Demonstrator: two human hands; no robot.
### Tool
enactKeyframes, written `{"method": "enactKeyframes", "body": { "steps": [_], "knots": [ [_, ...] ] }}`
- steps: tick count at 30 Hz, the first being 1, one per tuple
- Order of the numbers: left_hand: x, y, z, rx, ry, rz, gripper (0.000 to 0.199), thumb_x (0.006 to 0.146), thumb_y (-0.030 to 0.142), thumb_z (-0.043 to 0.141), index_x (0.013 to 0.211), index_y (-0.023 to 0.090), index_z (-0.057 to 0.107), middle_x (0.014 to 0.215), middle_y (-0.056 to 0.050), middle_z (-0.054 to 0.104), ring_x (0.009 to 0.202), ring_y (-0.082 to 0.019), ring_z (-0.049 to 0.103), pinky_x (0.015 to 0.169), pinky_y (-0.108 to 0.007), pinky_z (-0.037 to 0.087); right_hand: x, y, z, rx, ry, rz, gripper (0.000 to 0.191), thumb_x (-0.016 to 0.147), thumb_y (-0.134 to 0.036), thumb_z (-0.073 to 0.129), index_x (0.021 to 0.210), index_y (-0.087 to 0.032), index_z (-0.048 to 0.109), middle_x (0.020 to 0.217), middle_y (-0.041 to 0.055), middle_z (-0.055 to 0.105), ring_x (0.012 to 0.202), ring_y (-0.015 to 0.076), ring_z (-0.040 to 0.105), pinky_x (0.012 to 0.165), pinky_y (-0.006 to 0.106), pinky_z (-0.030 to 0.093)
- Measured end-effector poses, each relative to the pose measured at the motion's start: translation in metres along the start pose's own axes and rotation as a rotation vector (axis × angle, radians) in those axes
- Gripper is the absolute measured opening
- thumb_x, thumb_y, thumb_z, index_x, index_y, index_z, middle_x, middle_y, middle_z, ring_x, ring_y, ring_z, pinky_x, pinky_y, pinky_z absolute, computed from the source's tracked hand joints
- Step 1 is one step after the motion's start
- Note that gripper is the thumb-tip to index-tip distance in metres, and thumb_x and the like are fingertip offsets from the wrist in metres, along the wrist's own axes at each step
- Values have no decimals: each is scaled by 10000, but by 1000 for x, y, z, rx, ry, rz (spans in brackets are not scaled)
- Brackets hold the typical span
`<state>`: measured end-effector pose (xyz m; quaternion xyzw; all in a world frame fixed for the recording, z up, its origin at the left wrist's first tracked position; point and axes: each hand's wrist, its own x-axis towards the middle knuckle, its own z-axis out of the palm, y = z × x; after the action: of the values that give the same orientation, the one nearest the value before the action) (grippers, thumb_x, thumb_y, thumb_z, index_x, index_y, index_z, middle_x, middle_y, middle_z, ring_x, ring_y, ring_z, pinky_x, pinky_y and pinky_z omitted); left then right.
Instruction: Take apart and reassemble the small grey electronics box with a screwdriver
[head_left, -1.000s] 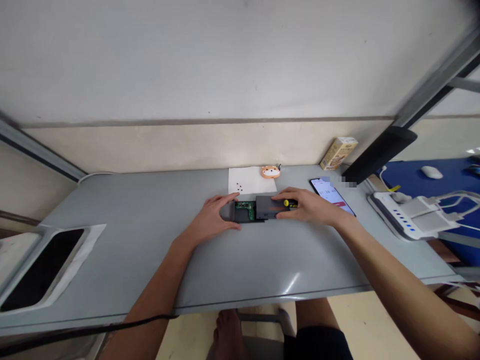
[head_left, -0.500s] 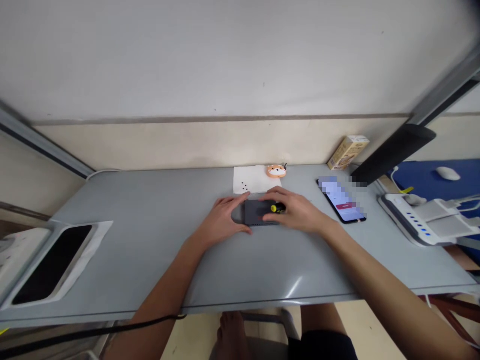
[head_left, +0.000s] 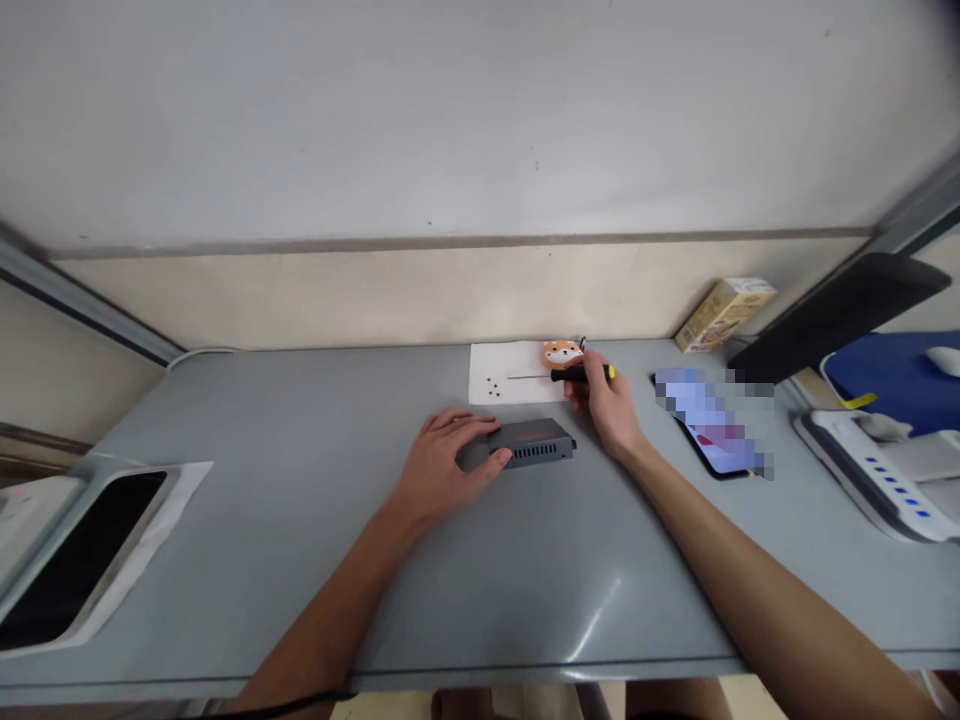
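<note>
A grey desk (head_left: 300, 560) runs along a pale wall. My left hand (head_left: 442, 462) lies flat against the left end of the dark vented box (head_left: 534, 441), steadying it. Behind the box, my right hand (head_left: 604, 400) grips a screwdriver (head_left: 582, 373), tip reaching toward 4 screws (head_left: 492, 385) on white paper (head_left: 510, 374).

No text, brand or number can be read anywhere in this view. The phone (head_left: 712, 425) screen on the tabletop (head_left: 525, 580) is blurred out, and the printing on the small yellow carton (head_left: 724, 312) by the wall is too small to make out. The dark grey device box (head_left: 531, 440) carries a reddish marking on its top, but no letters can be made out.
</note>
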<state>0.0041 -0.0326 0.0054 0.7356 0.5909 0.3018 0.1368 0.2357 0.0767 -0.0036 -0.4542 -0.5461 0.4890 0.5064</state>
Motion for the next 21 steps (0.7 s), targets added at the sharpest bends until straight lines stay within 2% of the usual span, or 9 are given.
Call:
{"method": "enactKeyframes", "body": {
  "steps": [5,9,13,16,18,21],
  "knots": [
    [3,3,2,-74,35,-93,338,1010,482,515,1059,258,763,1071,-22,777,1136,-252,605,1040,-474,484,-3,-4,4,-116,-106,-28,484,939,-688,498,969,-228,647,729,-1,651,543,130,482,535,279,385],
    [4,5,1,-118,45,-147,421,1036,521,447,955,247,756,998,-30,767,1094,-260,588,980,-468,495,-4,-6,4,-133,-108,-18,506,939,-694,485,977,-223,665,730,4,655,566,139,490,574,282,404],
    [8,9,3,-159,58,-208,555,1055,546,373,670,224,610,800,-39,710,982,-257,594,909,-457,507,-3,-5,2,-108,-117,14,497,938,-697,480,976,-236,662,738,4,668,563,149,472,561,284,380],
    [12,13,8,-193,96,-245,596,1051,573,365,592,228,524,701,-36,650,919,-250,598,873,-439,524,-2,-4,1,-89,-110,22,488,944,-690,478,1002,-238,653,759,4,682,559,141,446,553,279,365],
    [12,15,11,-221,131,-258,580,1051,575,366,641,234,594,745,-41,667,946,-250,613,888,-437,533,-2,-4,1,-103,-108,20,502,939,-699,479,998,-233,656,753,4,680,558,138,443,557,278,367],
    [9,15,11,-262,215,-260,544,1083,530,279,985,245,731,1033,-57,729,1082,-235,620,993,-443,513,-3,-6,2,-127,-126,20,534,924,-721,479,968,-225,671,734,6,672,568,145,461,569,285,380]
  ]
}}
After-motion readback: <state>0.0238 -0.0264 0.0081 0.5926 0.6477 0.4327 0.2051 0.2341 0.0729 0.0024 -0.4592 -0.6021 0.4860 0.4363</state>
